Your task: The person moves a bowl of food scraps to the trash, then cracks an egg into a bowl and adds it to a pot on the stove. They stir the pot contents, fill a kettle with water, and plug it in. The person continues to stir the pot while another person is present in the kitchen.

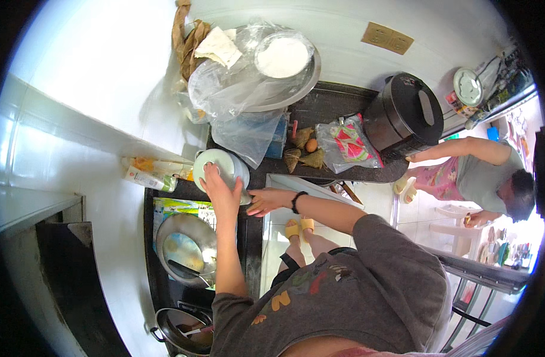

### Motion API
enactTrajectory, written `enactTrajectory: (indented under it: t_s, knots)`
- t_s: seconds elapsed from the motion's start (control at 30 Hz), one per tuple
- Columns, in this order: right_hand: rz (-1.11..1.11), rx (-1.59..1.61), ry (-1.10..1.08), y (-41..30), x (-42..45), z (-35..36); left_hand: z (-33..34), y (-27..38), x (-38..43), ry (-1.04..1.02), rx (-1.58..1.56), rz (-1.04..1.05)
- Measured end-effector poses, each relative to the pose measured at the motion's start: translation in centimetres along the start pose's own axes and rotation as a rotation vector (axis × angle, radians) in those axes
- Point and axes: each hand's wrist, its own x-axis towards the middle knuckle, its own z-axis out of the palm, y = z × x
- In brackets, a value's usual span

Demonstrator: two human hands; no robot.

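Observation:
A pale green lidded pot (243,172) stands at the corner of the dark counter. My left hand (224,191) lies over its lid (203,183), with the fingertips at the round knob and the thumb near the rim. At the pot's near right side my right hand (270,201) has its fingers curled at a pale projecting part that looks like a handle. The fingers partly hide that part. Inside the pot nothing can be seen, since the lid covers it.
Beside the pot lie a plastic-wrapped package (143,177), leaf-wrapped dumplings (314,159) and an egg (311,144). A frying pan (165,241) and a dark pot (163,314) are nearby. A large metal basin (314,80) and a black cooker (388,120) stand behind; another person (482,178) is at right.

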Motion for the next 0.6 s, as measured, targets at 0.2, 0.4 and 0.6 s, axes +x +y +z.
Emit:
enactTrajectory:
  t_s: [0.2,0.4,0.6]
  knots:
    - [-0.477,0.003,0.361,4.4,-17.9,-10.2,-1.9,3.0,-1.1,0.12,-0.316,0.009]
    - [-0.77,0.556,1.127,4.9,-26.9,-25.9,-0.1,7.0,-6.2,0.077,-0.587,-0.029]
    - [-0.961,0.519,1.189,4.2,-27.2,-30.6,4.1,10.2,-9.6,-0.147,-0.743,-0.064]
